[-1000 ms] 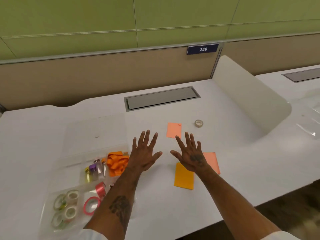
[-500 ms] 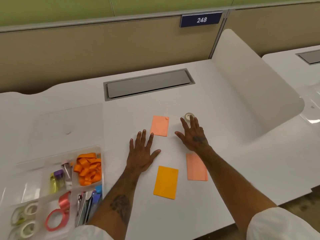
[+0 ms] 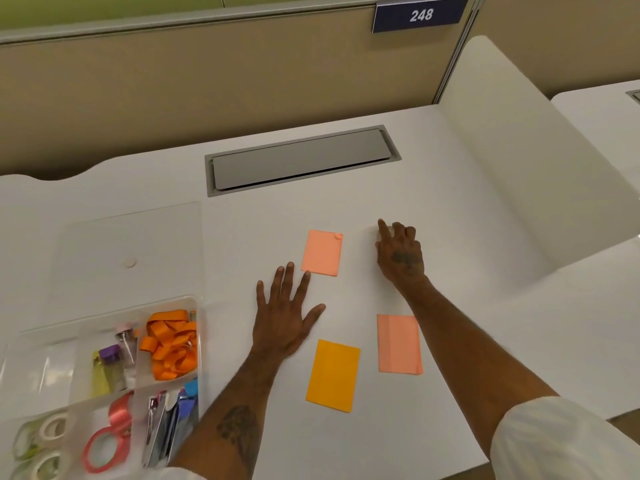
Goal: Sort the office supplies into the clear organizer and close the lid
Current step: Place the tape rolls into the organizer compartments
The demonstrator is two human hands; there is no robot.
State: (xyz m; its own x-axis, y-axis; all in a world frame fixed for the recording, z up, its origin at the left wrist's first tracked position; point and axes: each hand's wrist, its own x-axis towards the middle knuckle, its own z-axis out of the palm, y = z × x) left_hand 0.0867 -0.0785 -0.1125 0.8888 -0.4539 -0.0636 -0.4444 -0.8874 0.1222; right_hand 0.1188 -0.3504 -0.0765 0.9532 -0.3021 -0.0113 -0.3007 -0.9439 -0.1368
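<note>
- Spanning most of the frame, the white worktop [image 3: 450, 209] carries every item of the task. Nothing lying on it has shifted over the last second.
- Occupying the lower left, the clear organizer [image 3: 199, 306] is already partly filled. Its lid [image 3: 131, 244] lies open and flat just behind it, so closing is judged the last step, not yet due.
- Reaching to right of centre, the right hand [image 3: 400, 254] has advanced from mid-frame. Half a second ago its fingertips only met the target; now its fingers [image 3: 381, 226] curl over it.
- Resting at centre, the left hand [image 3: 282, 323] stays palm-down with fingers [image 3: 284, 282] spread, holding nothing. It lies just beside the upper pad without touching it.
- Lying loose are three sticky pads, unmoved and still to be sorted: the upper salmon pad [image 3: 322, 252] at centre, the orange pad [image 3: 333, 375] at lower centre, and the lower salmon pad [image 3: 399, 344] beside the right forearm.
- Showing only as a pale sliver between the right fingers, the small tape roll [image 3: 388, 228] is now enclosed. Whether it has left the surface cannot be told.
- Judged from this, the grasp is just made. The roll probably belongs with the stored tape rolls [image 3: 45, 434] in the organizer's lower-left compartment.
</note>
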